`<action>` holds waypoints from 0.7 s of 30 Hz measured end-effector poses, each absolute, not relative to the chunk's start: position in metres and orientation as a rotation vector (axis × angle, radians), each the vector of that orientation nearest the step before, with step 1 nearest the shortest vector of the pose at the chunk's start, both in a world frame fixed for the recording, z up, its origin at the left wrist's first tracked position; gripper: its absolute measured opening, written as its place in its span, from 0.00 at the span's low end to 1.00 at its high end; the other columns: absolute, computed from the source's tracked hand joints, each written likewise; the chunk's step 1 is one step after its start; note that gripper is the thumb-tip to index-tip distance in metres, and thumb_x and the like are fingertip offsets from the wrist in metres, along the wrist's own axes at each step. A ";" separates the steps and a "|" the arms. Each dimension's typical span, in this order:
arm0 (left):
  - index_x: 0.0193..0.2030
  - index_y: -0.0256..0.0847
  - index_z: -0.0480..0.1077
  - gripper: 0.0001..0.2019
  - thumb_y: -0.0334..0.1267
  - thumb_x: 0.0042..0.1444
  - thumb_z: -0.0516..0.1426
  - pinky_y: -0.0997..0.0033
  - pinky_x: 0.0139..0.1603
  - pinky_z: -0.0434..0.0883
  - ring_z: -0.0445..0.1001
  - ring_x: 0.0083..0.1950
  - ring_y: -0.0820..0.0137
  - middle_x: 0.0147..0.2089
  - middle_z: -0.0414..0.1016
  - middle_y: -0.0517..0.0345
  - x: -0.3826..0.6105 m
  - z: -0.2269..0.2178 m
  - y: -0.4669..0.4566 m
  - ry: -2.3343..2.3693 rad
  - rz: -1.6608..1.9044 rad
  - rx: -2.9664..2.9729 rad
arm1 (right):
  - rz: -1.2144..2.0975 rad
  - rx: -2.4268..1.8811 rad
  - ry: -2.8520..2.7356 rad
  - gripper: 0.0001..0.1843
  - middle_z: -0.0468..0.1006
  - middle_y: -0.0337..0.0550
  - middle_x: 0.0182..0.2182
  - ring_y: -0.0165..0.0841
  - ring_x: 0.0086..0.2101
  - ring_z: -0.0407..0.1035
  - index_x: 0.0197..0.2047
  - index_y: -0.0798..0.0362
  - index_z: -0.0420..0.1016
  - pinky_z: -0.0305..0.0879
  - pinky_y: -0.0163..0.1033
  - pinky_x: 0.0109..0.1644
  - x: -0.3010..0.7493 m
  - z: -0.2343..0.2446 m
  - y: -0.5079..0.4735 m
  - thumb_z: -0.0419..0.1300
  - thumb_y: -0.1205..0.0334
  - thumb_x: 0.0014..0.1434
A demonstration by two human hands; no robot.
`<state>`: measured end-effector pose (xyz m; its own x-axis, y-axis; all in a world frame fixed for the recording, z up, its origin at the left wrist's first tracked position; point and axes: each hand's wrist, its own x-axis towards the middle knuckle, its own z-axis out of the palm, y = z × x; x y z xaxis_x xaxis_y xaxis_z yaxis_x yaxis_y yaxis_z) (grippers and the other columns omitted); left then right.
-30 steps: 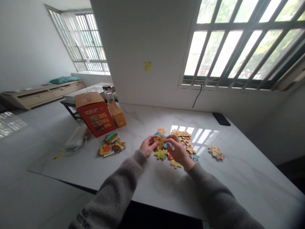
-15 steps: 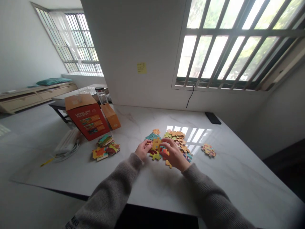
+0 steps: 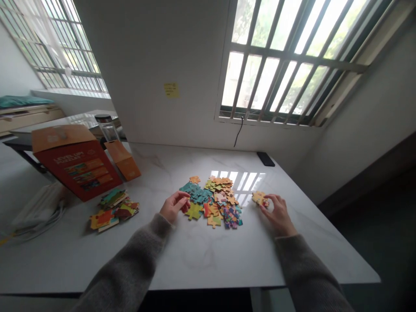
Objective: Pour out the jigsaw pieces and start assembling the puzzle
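Observation:
My right hand (image 3: 277, 211) pinches a yellowish puzzle piece (image 3: 258, 197) between thumb and fingers, low over the small pile at the right; the fingers and the held piece partly cover that pile. My left hand (image 3: 174, 208) is closed, fingers curled against the thumb, with nothing visible in them. It lies at the left edge of the large spread of puzzle pieces. Teal puzzle pieces (image 3: 196, 193) and a lime-green puzzle piece (image 3: 194, 211) are nearest to it. Orange pieces (image 3: 224, 183) and purple patterned pieces (image 3: 232, 216) make up the right side of the spread.
Another pile of puzzle pieces (image 3: 114, 209) lies at the left. Behind it stand a red puzzle box (image 3: 78, 169), a small orange box (image 3: 123, 160) and a glass bottle (image 3: 108, 129). A white power strip with cable (image 3: 42, 212) sits far left. A black phone (image 3: 265, 159) lies near the wall.
My right hand has moved right, from the middle spread to the small pile, with a puzzle piece. My left hand has let go of the yellow piece. The view has turned right.

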<state>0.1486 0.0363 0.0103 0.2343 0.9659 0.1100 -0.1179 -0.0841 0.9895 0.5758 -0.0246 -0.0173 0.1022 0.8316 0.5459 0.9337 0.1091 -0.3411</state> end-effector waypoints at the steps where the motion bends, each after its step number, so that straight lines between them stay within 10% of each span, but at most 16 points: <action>1: 0.38 0.35 0.70 0.15 0.45 0.51 0.61 0.71 0.25 0.70 0.70 0.23 0.73 0.27 0.73 0.58 0.148 0.011 0.036 0.908 1.145 1.308 | -0.214 -1.767 -1.717 0.18 0.72 0.50 0.46 0.45 0.47 0.64 0.49 0.49 0.70 0.61 0.50 0.53 0.580 -0.020 -0.025 0.60 0.52 0.56; 9: 0.39 0.37 0.70 0.14 0.46 0.53 0.59 0.71 0.26 0.69 0.69 0.24 0.72 0.27 0.72 0.58 0.150 0.004 0.036 0.955 1.146 1.391 | -0.265 -2.009 -1.627 0.13 0.69 0.52 0.52 0.49 0.50 0.61 0.44 0.49 0.74 0.59 0.52 0.48 0.566 -0.020 -0.020 0.56 0.54 0.58; 21: 0.52 0.40 0.71 0.18 0.42 0.56 0.55 0.55 0.57 0.64 0.68 0.53 0.56 0.51 0.72 0.46 0.122 -0.012 0.072 1.761 1.062 2.108 | 0.007 -1.291 -2.102 0.10 0.74 0.46 0.44 0.41 0.47 0.64 0.46 0.47 0.73 0.59 0.48 0.52 0.426 0.005 0.000 0.54 0.66 0.64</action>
<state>0.1218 0.0724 -0.0120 0.0340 0.9183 0.3944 0.7773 -0.2723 0.5672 0.4256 -0.0004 0.0046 -0.2934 0.7959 0.5296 0.7925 0.5123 -0.3309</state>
